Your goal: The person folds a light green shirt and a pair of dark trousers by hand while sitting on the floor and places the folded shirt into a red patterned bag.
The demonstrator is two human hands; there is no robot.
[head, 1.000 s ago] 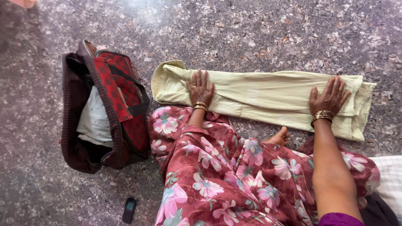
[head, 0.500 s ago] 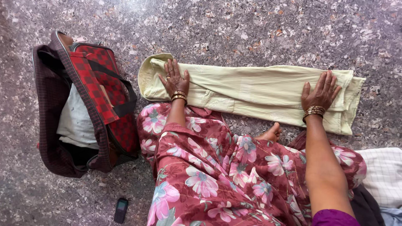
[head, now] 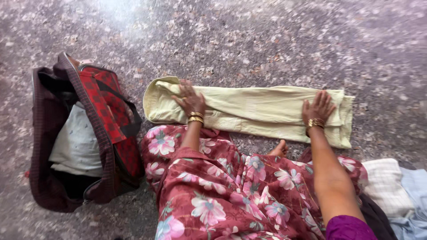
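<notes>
On the speckled stone floor (head: 267, 40), far left, a dark maroon bag (head: 84, 138) lies unzipped, its red patterned flap thrown back so the mouth gapes upward; a pale folded cloth (head: 75, 142) sits inside, which suggests the opening is kept wide for easy reach. Just right of the bag, well within arm's range, a long pale yellow-green garment (head: 253, 111) is laid flat across the floor in front of the seated person, folded lengthwise into a narrow strip that runs left to right. Its left end curls up slightly into a rounded fold. The left hand (head: 190, 100) rests palm down on that end, fingers spread and pressed against the fabric, apparently to hold the fold flat and keep the layers aligned. Gold bangles circle the wrist. Between the arms, the person's lap is covered by a red floral dress (head: 231, 191), and a bare foot (head: 279, 149) peeks out just below the garment's lower edge. Farther right, the right hand (head: 318, 109) lies flat near the other end, fingers likewise splayed, pinning the cloth taut along its length. At the lower right corner a white checked cloth (head: 384, 184) and a light blue cloth (head: 416, 195) lie beside the knee, apart from the garment.
</notes>
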